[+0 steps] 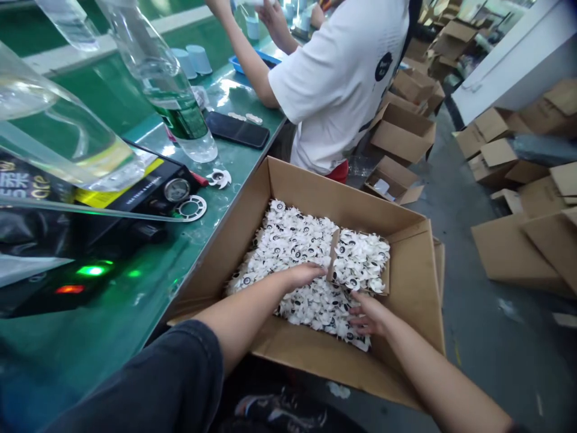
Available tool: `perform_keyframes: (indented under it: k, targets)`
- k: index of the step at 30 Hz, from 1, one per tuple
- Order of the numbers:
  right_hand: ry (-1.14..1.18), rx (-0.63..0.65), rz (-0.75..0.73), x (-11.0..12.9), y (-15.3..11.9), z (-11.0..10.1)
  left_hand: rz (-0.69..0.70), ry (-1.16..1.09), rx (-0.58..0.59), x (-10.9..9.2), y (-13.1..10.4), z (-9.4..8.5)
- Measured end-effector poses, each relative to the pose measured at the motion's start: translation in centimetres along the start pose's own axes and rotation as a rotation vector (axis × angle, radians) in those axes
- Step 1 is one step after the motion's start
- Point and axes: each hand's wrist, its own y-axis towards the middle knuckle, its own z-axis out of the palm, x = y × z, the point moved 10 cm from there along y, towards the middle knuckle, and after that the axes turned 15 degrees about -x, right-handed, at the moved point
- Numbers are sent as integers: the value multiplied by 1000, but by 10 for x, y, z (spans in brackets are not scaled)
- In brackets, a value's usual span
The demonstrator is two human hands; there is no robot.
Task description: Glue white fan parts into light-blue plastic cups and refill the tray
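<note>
A big open cardboard box (419, 300) stands beside the green bench, full of small white plastic fan-wheel parts (293, 237) with dark centres. A smaller cardboard tray (334, 252) heaped with the same parts lies tilted on the pile. My left hand (306, 274) reaches into the box and rests on the parts, its fingertips at the tray's left edge. My right hand (368, 314) lies flat on the parts below the tray, fingers spread. Neither hand visibly grips anything.
The green bench (135, 313) carries a black device with green and red lights (90, 270), clear water bottles (166, 90), a black phone (237, 130) and loose white parts (219, 177). A person in a white shirt (342, 78) works further along. Several cardboard boxes (518, 252) litter the floor at right.
</note>
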Motion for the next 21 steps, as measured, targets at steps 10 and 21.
perform_keyframes:
  k: [10,21]
  targets:
    - [725,-76,31,36,39,12,37,-23,-102,3,1,-26]
    - [851,-88,-49,40,41,9,20,-54,-151,11,-6,-36]
